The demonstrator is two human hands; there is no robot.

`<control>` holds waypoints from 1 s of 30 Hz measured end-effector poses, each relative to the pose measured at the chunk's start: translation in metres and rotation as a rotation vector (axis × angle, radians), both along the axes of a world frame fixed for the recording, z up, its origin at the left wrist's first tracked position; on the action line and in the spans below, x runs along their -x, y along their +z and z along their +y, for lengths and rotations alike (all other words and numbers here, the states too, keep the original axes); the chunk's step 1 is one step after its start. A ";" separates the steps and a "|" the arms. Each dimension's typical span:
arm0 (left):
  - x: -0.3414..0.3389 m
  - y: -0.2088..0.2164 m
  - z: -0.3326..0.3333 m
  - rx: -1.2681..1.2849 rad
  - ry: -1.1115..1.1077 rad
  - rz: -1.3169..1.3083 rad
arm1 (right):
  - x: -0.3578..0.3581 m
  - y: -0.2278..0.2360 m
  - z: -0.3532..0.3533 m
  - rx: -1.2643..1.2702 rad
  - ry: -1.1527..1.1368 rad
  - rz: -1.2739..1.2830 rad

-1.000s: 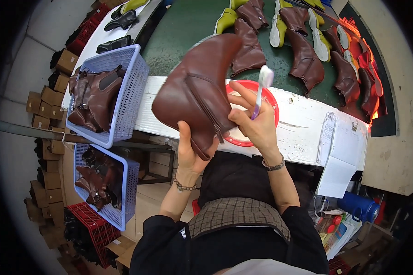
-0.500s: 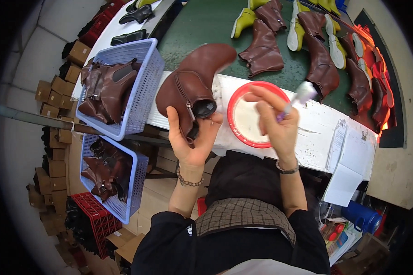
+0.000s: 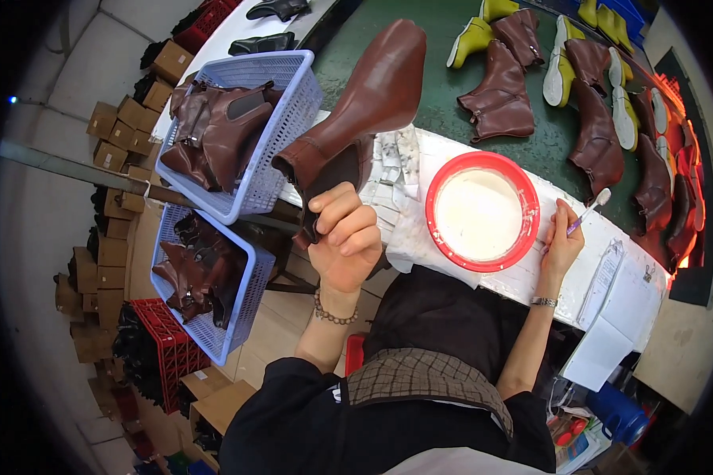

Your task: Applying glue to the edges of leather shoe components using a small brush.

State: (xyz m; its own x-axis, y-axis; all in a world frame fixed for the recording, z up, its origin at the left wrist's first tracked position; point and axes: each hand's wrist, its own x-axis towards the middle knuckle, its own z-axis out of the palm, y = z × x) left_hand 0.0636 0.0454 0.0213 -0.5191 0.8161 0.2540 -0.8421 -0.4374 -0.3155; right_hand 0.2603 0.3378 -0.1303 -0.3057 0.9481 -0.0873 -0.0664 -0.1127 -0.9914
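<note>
My left hand [image 3: 345, 237] is closed on the top opening of a brown leather boot upper [image 3: 372, 91], holding it up over the edge of the bench with the toe pointing away from me. The opening faces my fingers, and the dark lining shows inside. Over at the right, my right hand [image 3: 561, 249] grips a toothbrush [image 3: 585, 215] with a purple handle, its bristled head pointing up and to the right. Between the hands stands a red bowl [image 3: 437, 229] of creamy white liquid, which neither hand touches.
Two blue baskets [image 3: 297, 99] of brown boot uppers stand at left, one lower. On the green bench top [image 3: 420, 150] lie more brown uppers [image 3: 503, 95] and yellow-green shoe lasts [image 3: 471, 41]. Papers [image 3: 610, 317] hang off the right edge; a glowing orange heater [image 3: 677, 95] sits beyond.
The boot upper has been turned, its opening now toward me, and my left fingers have curled round it. My right hand has moved from over the bowl to its right with the toothbrush.
</note>
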 end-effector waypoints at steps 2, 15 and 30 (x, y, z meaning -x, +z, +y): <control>-0.003 -0.001 0.002 -0.092 -0.018 -0.011 | 0.002 -0.001 -0.002 -0.039 -0.003 0.009; 0.000 -0.016 0.021 -0.189 0.040 0.435 | 0.002 0.001 -0.005 -0.055 0.051 0.017; 0.002 -0.078 0.009 0.222 0.117 0.295 | 0.003 0.000 -0.008 -0.060 0.065 -0.008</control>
State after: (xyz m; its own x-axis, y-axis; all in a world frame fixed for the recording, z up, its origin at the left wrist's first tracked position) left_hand 0.0613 0.0540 -0.0566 -0.5429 0.8077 0.2301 -0.8229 -0.5663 0.0463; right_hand 0.2571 0.3296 -0.1302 -0.3661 0.9299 -0.0339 -0.0530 -0.0572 -0.9970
